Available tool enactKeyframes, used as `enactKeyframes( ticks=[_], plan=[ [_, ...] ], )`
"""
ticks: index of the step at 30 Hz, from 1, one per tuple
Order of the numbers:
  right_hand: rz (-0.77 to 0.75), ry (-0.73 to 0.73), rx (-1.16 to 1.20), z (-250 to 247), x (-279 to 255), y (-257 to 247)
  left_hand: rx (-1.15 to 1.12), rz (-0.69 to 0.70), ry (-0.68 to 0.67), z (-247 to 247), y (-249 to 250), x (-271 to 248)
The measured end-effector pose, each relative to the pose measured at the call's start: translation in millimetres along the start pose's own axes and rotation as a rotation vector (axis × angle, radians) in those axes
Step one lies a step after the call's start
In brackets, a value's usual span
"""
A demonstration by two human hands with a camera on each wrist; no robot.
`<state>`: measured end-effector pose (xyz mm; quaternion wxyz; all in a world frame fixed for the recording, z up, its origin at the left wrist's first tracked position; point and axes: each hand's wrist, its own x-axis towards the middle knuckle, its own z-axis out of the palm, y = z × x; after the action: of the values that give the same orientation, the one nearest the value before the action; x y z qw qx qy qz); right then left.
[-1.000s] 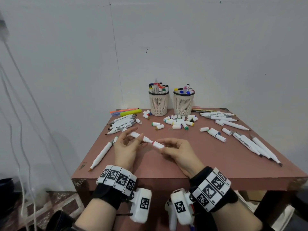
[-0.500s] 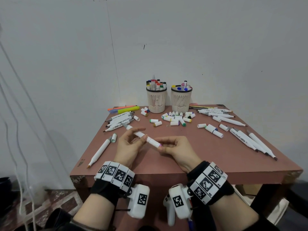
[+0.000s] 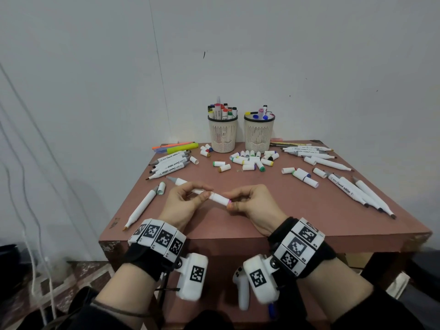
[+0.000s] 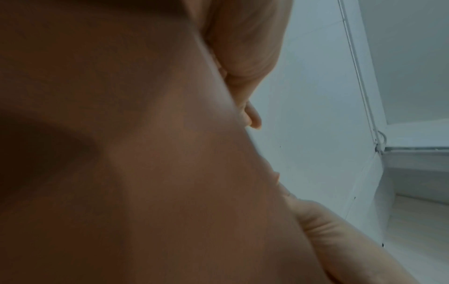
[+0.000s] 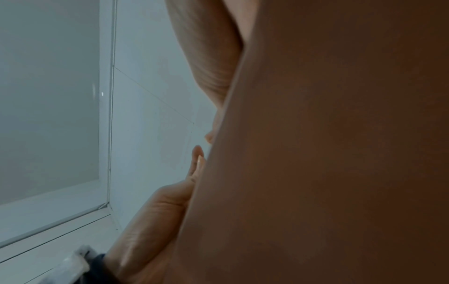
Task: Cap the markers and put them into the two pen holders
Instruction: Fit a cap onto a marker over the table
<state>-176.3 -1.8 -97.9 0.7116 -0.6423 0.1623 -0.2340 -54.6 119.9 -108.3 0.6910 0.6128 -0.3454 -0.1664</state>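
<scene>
two hands [image 3: 183, 206] [image 3: 252, 206] grip one marker [image 3: 214, 198]; two pen holders [image 3: 223, 135] behind

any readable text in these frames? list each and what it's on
"Smooth": script brand on the marker barrels in the left pile.
"Smooth": same script on a marker in the right group.
Smaller print beside the brand on those barrels: too small to read.
Print on the far right markers: too blurred to read.
Wristbands and wrist cameras: square black-and-white tags, no letters.
Wrist views: no text.
</scene>
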Motion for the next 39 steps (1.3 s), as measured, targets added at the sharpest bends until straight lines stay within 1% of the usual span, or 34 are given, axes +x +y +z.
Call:
enactKeyframes(
  ticks=[3,7,12,14,16,20,25,28,29,31,33,36,39],
  plan=[
    [-0.003,-0.008,-0.012,0.0,-0.2,-0.6,0.006,0.001,-0.007,0.6,0.5,0.7],
    [0.0,-0.027,-0.022,0.5,-1.5,-1.5,-0.008,-0.039,-0.04,-1.0,1.1,2.1],
    [-0.01,-0.034,-0.03,2.9,-3.5,-1.7,-0.113,-0.078,-0.046,3.1,1.8,3.4],
    [-0.027,-0.029,-0.019,5.2,-4.7,-2.1,-0.168,-0.115,-0.045,5.2,2.5,3.7],
    [-0.045,-0.019,-0.017,7.1,-6.4,-2.9,-0.199,-0.144,-0.026,6.7,2.8,4.8],
    [-0.067,-0.027,-0.054,8.8,-11.3,-6.9,-0.266,-0.144,0.033,9.3,4.5,5.8],
    [0.0,-0.018,0.038,1.9,-15.9,-16.6,-0.294,-0.14,0.018,10.6,8.1,2.1],
    [0.077,-0.013,0.082,-9.4,-16.3,-32.4,-0.218,-0.114,-0.001,10.5,7.2,1.4],
    [0.079,-0.015,0.074,-13.6,-14.9,-39.9,-0.197,-0.102,-0.001,10.9,8.5,0.6],
    [0.048,-0.036,-0.016,-20.2,-9.1,-57.7,-0.186,-0.089,-0.001,11.2,12.0,-0.8],
    [0.005,-0.049,-0.171,-24.7,2.6,-74.8,-0.229,-0.098,-0.019,11.4,17.6,-3.6],
    [-0.028,-0.039,-0.504,-31.7,32.0,-92.7,-0.279,-0.126,-0.04,12.7,23.7,-7.1],
    [-0.012,-0.07,-0.873,-38.5,72.4,-102.7,-0.29,-0.143,-0.019,12.4,26.0,-8.1]
  ],
)
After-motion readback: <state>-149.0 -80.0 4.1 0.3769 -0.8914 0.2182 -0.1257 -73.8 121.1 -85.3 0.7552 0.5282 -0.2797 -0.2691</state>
